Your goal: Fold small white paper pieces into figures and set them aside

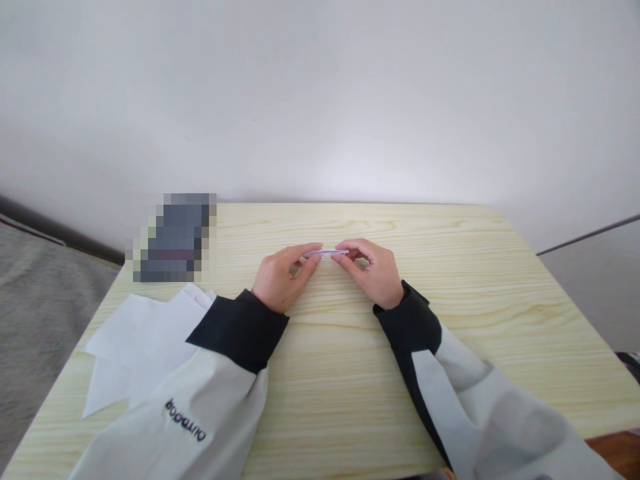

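Note:
Between my two hands is a small piece of folded white paper (327, 253), seen nearly edge-on, with its layers slightly parted in the middle. My left hand (287, 275) pinches its left end between thumb and fingers. At the right end, my right hand (371, 268) grips it the same way. Both hands are over the middle of the wooden table, toward its far side. The paper's underside and the fingertips behind it are hidden.
Several white paper sheets (145, 333) lie loosely overlapped at the left, partly under my left sleeve. Behind them is a dark, pixelated rectangular object (175, 237). The pale wood-grain table (330, 400) meets a white wall (350, 100) at its far edge.

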`<state>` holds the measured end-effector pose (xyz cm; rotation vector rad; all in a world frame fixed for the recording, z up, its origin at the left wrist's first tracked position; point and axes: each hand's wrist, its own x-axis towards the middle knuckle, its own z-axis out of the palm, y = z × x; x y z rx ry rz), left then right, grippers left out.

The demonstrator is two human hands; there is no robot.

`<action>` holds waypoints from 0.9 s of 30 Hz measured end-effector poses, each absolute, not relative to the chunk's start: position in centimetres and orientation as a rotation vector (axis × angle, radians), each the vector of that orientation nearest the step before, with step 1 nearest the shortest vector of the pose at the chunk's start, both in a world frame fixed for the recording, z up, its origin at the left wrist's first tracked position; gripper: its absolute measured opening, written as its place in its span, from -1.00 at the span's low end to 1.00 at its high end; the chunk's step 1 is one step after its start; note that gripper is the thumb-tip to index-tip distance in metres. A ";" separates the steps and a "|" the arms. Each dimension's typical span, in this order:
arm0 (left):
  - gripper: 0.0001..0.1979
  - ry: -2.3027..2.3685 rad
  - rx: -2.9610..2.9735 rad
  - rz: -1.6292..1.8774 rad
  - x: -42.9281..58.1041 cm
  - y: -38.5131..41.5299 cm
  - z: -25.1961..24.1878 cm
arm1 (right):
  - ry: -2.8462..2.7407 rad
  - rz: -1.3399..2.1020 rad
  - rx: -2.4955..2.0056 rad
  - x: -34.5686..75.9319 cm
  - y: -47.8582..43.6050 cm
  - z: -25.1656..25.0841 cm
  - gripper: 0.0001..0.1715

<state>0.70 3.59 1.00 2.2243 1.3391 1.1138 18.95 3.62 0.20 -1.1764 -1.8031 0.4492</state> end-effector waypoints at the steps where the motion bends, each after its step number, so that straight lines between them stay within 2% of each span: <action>1: -0.74 1.341 2.211 1.106 0.7 3.6 1.0 | -1.800 0.450 -1.175 19.0 3.6 0.2 -0.84; 19: -0.86 1.401 2.221 1.153 0.3 3.7 0.7 | -1.960 0.357 -1.090 19.0 3.6 0.5 -0.86; 27: -0.84 1.536 2.019 1.114 0.6 3.6 0.7 | -1.798 0.481 -1.201 19.0 3.7 0.0 -0.83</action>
